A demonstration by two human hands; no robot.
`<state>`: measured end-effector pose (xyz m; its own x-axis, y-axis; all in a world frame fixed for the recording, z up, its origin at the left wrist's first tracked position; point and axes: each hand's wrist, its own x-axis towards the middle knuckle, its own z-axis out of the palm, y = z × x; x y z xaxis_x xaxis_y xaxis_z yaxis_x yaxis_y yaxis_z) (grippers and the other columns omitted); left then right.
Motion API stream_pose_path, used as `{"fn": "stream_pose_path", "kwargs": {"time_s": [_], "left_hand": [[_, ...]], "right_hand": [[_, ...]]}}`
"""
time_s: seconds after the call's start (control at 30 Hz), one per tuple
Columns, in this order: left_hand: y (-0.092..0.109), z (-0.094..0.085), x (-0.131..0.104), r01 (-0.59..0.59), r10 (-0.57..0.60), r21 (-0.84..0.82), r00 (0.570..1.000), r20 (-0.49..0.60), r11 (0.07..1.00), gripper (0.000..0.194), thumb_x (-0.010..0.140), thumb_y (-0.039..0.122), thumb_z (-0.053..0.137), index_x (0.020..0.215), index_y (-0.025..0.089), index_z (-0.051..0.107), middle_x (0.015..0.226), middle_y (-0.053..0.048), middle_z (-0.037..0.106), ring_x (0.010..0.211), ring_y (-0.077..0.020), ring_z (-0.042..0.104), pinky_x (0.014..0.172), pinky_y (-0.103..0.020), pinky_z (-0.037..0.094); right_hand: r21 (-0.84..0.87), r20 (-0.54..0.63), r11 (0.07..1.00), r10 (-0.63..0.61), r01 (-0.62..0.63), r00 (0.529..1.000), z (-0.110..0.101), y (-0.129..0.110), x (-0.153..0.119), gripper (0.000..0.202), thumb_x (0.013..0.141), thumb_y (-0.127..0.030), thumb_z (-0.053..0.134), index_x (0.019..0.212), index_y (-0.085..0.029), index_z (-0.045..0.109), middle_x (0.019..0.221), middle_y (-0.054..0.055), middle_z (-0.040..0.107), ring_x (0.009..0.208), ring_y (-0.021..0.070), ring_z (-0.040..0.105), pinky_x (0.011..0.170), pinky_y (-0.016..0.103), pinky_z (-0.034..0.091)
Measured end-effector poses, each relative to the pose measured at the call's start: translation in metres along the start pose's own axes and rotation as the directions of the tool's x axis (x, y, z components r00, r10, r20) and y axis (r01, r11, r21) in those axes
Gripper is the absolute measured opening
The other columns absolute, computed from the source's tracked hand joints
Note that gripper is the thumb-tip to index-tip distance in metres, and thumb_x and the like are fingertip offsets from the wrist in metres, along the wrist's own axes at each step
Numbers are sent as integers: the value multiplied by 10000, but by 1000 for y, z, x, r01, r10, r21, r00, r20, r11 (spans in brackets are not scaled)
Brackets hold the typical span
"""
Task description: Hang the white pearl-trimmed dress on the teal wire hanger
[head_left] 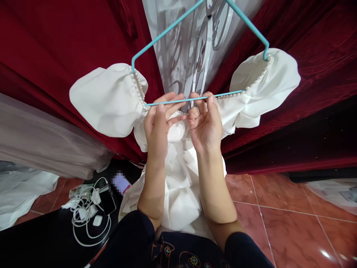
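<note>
A white dress [181, 186] with puffed sleeves and pearl trim along the neckline hangs on a light blue hanger [170, 29]. The hanger's lower bar crosses in front of the neckline. My left hand [161, 119] is at the left part of the bar, palm turned up, fingers spread behind it and the thumb near it. My right hand [205, 121] is at the bar right of centre, thumb and forefinger closed on it, the other fingers curled. Both forearms lie in front of the bodice.
Dark red curtains [69, 44] hang behind, with sheer grey-white fabric [173, 48] between them. At the lower left, a black table [41, 238] holds white cables [92, 234], a phone [108, 202] and a small white case [97, 220]. Red tiles [290, 227] cover the floor.
</note>
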<state>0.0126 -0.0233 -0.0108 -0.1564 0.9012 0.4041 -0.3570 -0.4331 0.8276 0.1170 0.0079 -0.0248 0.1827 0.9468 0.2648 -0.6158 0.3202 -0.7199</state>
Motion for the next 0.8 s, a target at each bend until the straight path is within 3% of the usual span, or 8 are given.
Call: {"fn": "stream_pose_path", "kwargs": {"time_s": [0.1, 0.17, 0.23, 0.3, 0.43, 0.6, 0.7, 0.8], "left_hand": [[1, -5, -14, -164, 199, 198, 964, -174, 966, 253, 1059, 410, 637, 1067, 189, 761, 985, -63, 778, 848, -164, 770, 700, -253, 614], [6, -8, -18, -352, 461, 370, 847, -265, 859, 105, 1021, 292, 703, 1008, 205, 761, 865, -7, 736, 744, -125, 712, 695, -255, 594], [13, -11, -13, -493, 676, 530, 701, -228, 690, 105, 938, 226, 792, 1034, 234, 751, 947, -3, 713, 869, -157, 700, 832, -322, 610], [21, -16, 0, -533, 765, 654, 635, -108, 536, 300, 867, 189, 840, 1145, 239, 739, 1148, -36, 695, 1158, -238, 658, 1113, -459, 538], [25, -33, 40, -521, 709, 722, 703, 59, 455, 464, 825, 17, 733, 1261, 173, 712, 1379, -69, 661, 1452, -282, 487, 1378, -533, 194], [23, -61, 91, -442, 552, 594, 834, -3, 672, 274, 931, 10, 685, 1135, 188, 722, 1156, -19, 711, 1223, -224, 665, 1234, -419, 457], [26, -82, 115, -468, 616, 651, 787, 0, 598, 231, 938, -23, 635, 1005, 168, 746, 1007, -32, 714, 1049, -211, 705, 1055, -381, 569], [23, -108, 125, -443, 690, 659, 706, -162, 608, 397, 860, -168, 473, 954, 133, 715, 951, -20, 720, 957, -159, 699, 974, -323, 582]], "right_hand": [[25, 66, 999, -28, 26, 997, 2, 5, -1, 330, 928, -570, 638, 1021, -293, 487, 1043, -24, 670, 611, 73, 516, 546, 250, 457], [-19, 74, 997, -79, 80, 994, 1, 9, -1, 325, 933, -546, 639, 1019, -298, 446, 1018, -32, 637, 616, 75, 523, 556, 252, 459], [-59, 77, 990, -123, 128, 989, -1, 14, -1, 319, 948, -531, 625, 1026, -300, 419, 1010, -33, 624, 601, 70, 511, 540, 249, 437], [-86, 79, 982, -160, 167, 984, -4, 19, 0, 317, 962, -525, 617, 1036, -301, 405, 1023, -31, 626, 586, 61, 497, 526, 245, 416], [-178, 69, 954, -230, 239, 971, -8, 23, -1, 325, 982, -539, 600, 1058, -300, 393, 1073, -25, 636, 561, 42, 466, 519, 245, 409], [-275, 47, 914, -298, 299, 954, -6, 23, -2, 295, 1022, -531, 550, 1058, -293, 379, 1073, -15, 654, 554, 38, 477, 497, 236, 406], [-263, 36, 910, -321, 319, 946, -4, 22, -1, 271, 1031, -497, 554, 1050, -287, 383, 1068, -14, 666, 553, 38, 488, 503, 229, 412], [-282, 37, 904, -324, 320, 945, -1, 21, -1, 266, 1032, -491, 554, 1049, -286, 385, 1069, -9, 680, 561, 45, 509, 515, 230, 424]]}}
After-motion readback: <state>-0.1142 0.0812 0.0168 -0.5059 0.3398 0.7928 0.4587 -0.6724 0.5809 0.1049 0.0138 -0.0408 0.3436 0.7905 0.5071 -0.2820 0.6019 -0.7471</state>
